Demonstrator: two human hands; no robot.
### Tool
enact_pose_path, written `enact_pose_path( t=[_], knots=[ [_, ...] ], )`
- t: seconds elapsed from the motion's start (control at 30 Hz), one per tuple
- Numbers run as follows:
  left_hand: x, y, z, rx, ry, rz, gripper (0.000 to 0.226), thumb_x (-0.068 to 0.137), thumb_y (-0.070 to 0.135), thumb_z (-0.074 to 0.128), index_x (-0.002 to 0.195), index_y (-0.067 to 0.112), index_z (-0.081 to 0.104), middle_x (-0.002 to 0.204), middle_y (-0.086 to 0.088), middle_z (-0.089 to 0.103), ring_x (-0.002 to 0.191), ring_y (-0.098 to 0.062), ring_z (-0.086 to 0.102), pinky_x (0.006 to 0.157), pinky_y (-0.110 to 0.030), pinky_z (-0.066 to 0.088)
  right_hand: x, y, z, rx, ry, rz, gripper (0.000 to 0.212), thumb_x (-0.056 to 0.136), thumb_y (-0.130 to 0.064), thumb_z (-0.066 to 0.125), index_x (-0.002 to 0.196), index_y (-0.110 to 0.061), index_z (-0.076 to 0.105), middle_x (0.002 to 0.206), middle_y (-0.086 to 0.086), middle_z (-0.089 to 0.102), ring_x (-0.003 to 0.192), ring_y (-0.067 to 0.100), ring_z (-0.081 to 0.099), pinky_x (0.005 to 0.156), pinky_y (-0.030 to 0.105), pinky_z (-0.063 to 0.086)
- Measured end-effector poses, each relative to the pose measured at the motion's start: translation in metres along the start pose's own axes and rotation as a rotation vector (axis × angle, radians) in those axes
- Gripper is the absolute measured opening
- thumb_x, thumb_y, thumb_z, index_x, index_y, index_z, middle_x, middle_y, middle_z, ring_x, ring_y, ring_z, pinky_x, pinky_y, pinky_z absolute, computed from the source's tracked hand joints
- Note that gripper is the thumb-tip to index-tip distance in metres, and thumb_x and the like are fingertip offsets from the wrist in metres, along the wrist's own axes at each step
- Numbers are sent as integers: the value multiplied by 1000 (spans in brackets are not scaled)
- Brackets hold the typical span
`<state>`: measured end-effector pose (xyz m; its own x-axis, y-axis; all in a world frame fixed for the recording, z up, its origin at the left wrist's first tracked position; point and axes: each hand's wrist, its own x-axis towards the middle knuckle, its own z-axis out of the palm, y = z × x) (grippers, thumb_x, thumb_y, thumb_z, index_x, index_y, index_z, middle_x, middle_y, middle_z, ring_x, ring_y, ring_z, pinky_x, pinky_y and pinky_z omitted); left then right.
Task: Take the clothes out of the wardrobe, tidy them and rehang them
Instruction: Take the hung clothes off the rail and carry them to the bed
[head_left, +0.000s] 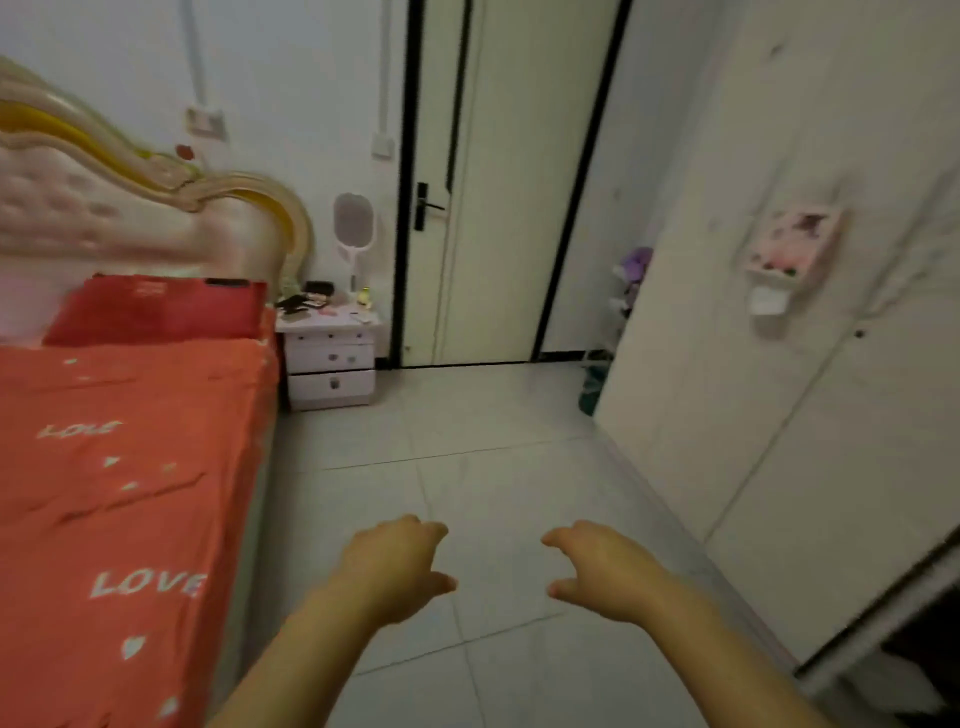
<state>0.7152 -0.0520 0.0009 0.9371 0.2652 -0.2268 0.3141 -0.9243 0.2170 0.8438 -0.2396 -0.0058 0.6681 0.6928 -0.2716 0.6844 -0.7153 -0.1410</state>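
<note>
Left hand (395, 566) and right hand (608, 571) held out over tiled floor (483, 415) right of the red-sheeted bed (130, 467), both empty, fingers loosely curled, white wardrobe (779, 389) further right, contents hidden

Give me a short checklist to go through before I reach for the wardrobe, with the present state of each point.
1. The left hand is free: ok, fingers loosely curled, holding nothing.
2. The right hand is free: ok, the same.
3. The wardrobe is open: cannot tell; its white panels look shut, but a dark gap shows at the lower right edge.
4. The clothes are in sight: not ok, none show.
5. The floor ahead is passable: ok, only bare tiles show.
6. The bed can take clothes: ok, its orange sheet lies flat.
</note>
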Motion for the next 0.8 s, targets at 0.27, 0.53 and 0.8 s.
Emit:
enact_pose_path(
  t=[0.27, 0.53, 0.8],
  knots=[
    [86, 284, 19, 111, -25, 492, 61, 92, 50, 46, 145, 26, 27, 140, -1, 41, 123, -21, 45, 98, -33, 39, -162, 238, -27, 164, 149, 439, 63, 88, -43, 57, 143, -26, 32, 137, 3, 44, 123, 19, 45, 102, 31, 39],
    [110, 512, 54, 133, -66, 888, 53, 92, 46, 49, 140, 25, 38, 133, -3, 46, 118, -21, 49, 96, -33, 43, -292, 389, -27, 244, 278, 758, 49, 90, -36, 58, 134, -19, 44, 131, 4, 49, 116, 19, 49, 96, 28, 42],
    [152, 676, 68, 134, -52, 1190, 43, 92, 39, 51, 130, 19, 49, 128, -4, 51, 114, -19, 50, 92, -30, 44, -354, 501, -40, 256, 387, 921, 51, 95, -29, 52, 142, -19, 35, 139, 5, 43, 123, 15, 42, 92, 4, 30]
  ],
)
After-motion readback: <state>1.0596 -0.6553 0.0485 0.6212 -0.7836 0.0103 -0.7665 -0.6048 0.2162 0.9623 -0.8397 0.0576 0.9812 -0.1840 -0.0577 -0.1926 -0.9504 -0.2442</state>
